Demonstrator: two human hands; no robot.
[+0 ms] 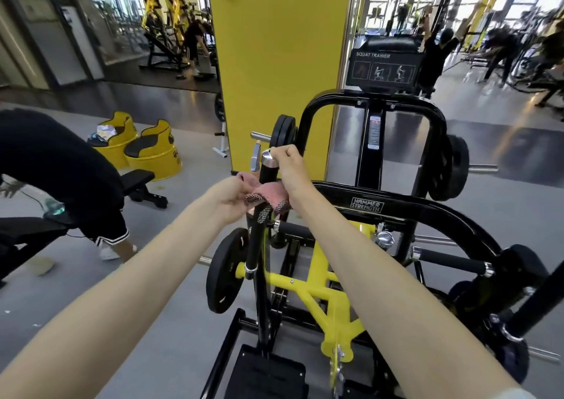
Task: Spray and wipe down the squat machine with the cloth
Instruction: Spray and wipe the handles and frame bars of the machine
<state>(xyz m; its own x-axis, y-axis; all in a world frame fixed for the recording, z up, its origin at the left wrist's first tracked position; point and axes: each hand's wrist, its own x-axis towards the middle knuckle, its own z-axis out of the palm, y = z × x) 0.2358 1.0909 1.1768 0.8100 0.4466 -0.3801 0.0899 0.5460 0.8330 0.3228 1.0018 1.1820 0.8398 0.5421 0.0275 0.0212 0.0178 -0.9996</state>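
– Two hands are up on the squat machine (366, 205). What do they hold?
– The left hand (232, 200) pinches the pink cloth (270, 192), bunched round the black handle (268, 173) in the middle. The right hand (290, 166) curls round the handle's shiny top. Both arms reach far out.
– How will the cloth feel?
– Soft, light and floppy, I think. Grab a fat bunch so it won't slip. The handle looks hard.

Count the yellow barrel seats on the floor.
2. The first barrel seat, clutter on top, stands left of the yellow pillar; the second barrel seat is just right of it. Others may hide behind the person at left.
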